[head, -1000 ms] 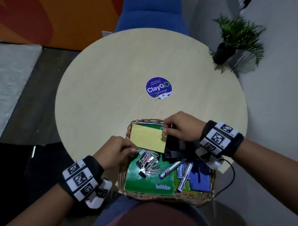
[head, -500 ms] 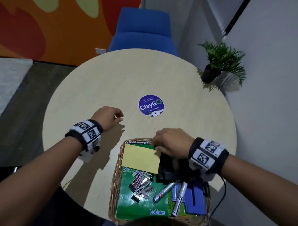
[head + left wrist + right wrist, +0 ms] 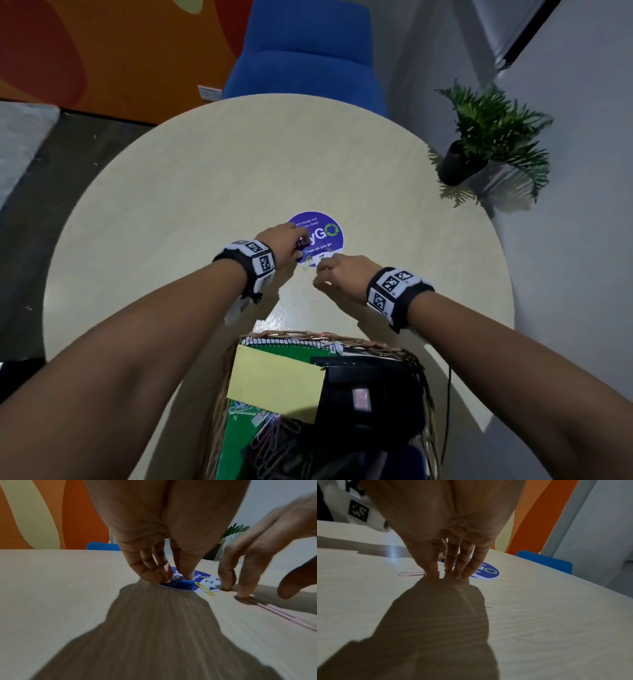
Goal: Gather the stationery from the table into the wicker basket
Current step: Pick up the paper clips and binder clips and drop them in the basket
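A blue paper clip [image 3: 186,582] lies on the purple round sticker [image 3: 325,236] at the table's centre. My left hand [image 3: 296,251] is over it, and the thumb and curled fingers [image 3: 154,576] pinch at it. A yellow paper clip [image 3: 205,588] lies loose just to its right. My right hand [image 3: 322,277] stands on straight fingertips [image 3: 447,568], one pressing the end of a pink paper clip [image 3: 411,574]. The wicker basket [image 3: 329,337] sits at the near edge with a green notebook, a yellow pad [image 3: 274,383], a black item [image 3: 370,394] and several clips.
The round pale table [image 3: 171,222] is bare around the sticker. A blue chair [image 3: 305,58] stands beyond the far edge. A potted plant [image 3: 489,137] is on the floor to the right. A black cable [image 3: 448,411] hangs right of the basket.
Both hands have left the basket and moved forward to the sticker. The left went first; the right let go of the things in the basket and followed.
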A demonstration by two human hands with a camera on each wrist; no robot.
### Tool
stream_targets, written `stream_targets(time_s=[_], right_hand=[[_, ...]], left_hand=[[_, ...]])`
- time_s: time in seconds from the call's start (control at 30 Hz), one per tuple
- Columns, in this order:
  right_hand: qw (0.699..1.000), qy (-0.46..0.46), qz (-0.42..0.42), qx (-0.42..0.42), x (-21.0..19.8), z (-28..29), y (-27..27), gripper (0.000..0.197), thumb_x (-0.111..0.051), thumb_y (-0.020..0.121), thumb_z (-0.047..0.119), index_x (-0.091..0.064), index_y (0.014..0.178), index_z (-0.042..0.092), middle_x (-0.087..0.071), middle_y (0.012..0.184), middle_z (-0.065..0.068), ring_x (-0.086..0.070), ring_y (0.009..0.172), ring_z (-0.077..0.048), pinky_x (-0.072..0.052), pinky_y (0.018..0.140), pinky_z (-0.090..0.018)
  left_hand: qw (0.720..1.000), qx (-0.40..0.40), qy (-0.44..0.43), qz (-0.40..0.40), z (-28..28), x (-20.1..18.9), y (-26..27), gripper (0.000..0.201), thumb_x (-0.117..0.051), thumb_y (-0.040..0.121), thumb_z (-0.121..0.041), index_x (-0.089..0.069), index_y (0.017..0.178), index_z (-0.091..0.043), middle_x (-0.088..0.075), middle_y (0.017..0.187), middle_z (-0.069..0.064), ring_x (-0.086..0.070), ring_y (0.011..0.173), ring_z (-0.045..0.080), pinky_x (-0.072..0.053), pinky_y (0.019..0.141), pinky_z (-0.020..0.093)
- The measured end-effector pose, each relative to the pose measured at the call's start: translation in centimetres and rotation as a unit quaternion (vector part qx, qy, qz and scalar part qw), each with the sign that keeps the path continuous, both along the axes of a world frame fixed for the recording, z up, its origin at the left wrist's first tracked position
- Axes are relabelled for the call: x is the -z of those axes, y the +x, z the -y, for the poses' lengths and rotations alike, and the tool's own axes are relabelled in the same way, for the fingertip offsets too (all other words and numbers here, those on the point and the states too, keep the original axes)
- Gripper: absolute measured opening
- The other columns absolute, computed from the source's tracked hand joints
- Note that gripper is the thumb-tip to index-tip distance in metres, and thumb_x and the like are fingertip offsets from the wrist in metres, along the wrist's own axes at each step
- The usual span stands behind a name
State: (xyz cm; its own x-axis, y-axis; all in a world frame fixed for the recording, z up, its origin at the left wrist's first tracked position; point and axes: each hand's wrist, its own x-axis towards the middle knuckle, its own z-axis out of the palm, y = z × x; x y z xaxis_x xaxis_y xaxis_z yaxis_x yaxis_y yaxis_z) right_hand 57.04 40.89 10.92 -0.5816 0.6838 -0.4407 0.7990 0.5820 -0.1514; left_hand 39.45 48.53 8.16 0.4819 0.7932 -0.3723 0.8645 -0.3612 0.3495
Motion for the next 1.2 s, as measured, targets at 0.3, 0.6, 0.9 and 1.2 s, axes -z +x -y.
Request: stream_targets(time_s=[0.3, 0.6, 0.9, 1.2], right_hand=[[0.996, -0.04, -0.029, 0.08, 1.4, -0.6, -0.9, 0.012, -0.057, 0.086, 0.014, -0.062, 0.097, 0.014, -0.055, 0.105, -0.006, -0.054, 0.094, -0.026, -0.048, 0.072, -0.035], [0.973, -0.058, -0.064, 0.214, -0.6, -0.2, 0.4, 0.013, -0.051, 0.083, 0.018, -0.062, 0.077, 0.015, -0.066, 0.078, -0.003, -0.058, 0.073, -0.024, -0.046, 0.061, -0.029], [0.956, -0.043, -0.2, 0.21, -5.8, 2.6, 0.3, 0.012, -0.064, 0.085, 0.012, -0.07, 0.094, 0.015, -0.072, 0.088, -0.005, -0.061, 0.077, -0.019, -0.051, 0.081, -0.035], [0.953, -0.096, -0.262, 0.118, -11.9, 12.5, -4.0, 0.018, -0.056, 0.086, 0.016, -0.071, 0.096, 0.019, -0.073, 0.094, 0.002, -0.065, 0.086, -0.016, -0.05, 0.08, -0.028]], left_hand=[[0.997, -0.014, -0.035, -0.062, -1.1, 0.4, 1.6, 0.021, -0.061, 0.079, -0.005, -0.057, 0.064, -0.019, -0.069, 0.095, 0.009, -0.063, 0.087, 0.028, -0.044, 0.071, 0.028], [0.997, -0.071, -0.024, 0.015, 2.2, -4.0, -2.9, 0.013, -0.055, 0.086, -0.02, -0.06, 0.091, -0.009, -0.065, 0.087, 0.009, -0.06, 0.08, 0.03, -0.044, 0.071, 0.028], [0.965, -0.095, -0.082, 0.23, 17.8, -10.3, -8.4, 0.005, -0.066, 0.085, -0.021, -0.069, 0.085, -0.025, -0.072, 0.078, -0.012, -0.066, 0.075, 0.001, -0.049, 0.068, 0.015], [0.976, -0.045, -0.087, 0.192, 23.6, -9.6, -11.5, 0.029, -0.045, 0.082, -0.054, -0.066, 0.098, -0.04, -0.068, 0.09, -0.027, -0.062, 0.085, -0.009, -0.053, 0.078, 0.025]])
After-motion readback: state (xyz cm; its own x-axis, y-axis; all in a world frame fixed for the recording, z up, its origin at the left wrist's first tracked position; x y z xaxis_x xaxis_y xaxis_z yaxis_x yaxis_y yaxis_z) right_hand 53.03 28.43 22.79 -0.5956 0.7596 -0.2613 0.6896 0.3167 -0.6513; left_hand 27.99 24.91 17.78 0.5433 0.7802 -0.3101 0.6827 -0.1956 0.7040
